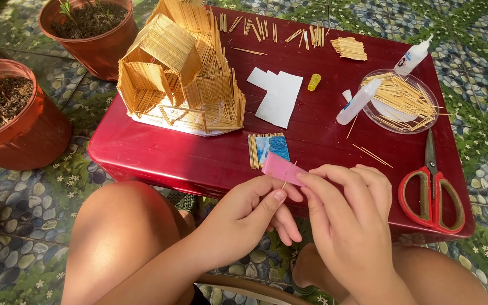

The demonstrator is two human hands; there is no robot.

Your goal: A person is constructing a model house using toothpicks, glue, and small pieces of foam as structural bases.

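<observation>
Your right hand (351, 209) & left hand (255, 212) meet just over the near edge of the red table (159, 152). Right fingers pinch a pink strip (282, 169); left thumb & forefinger pinch a toothpick (284, 183) under it. Stick house (179, 70) sits back left, scissors (431, 189) at right, glue bottle (358, 101) near the dish (402, 101).

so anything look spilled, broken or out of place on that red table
Nothing looks spilled or broken. A few loose toothpicks lie on the red table outside the clear dish, and a glue bottle rests tilted across the dish's rim. The toothpick house stands whole.
</observation>
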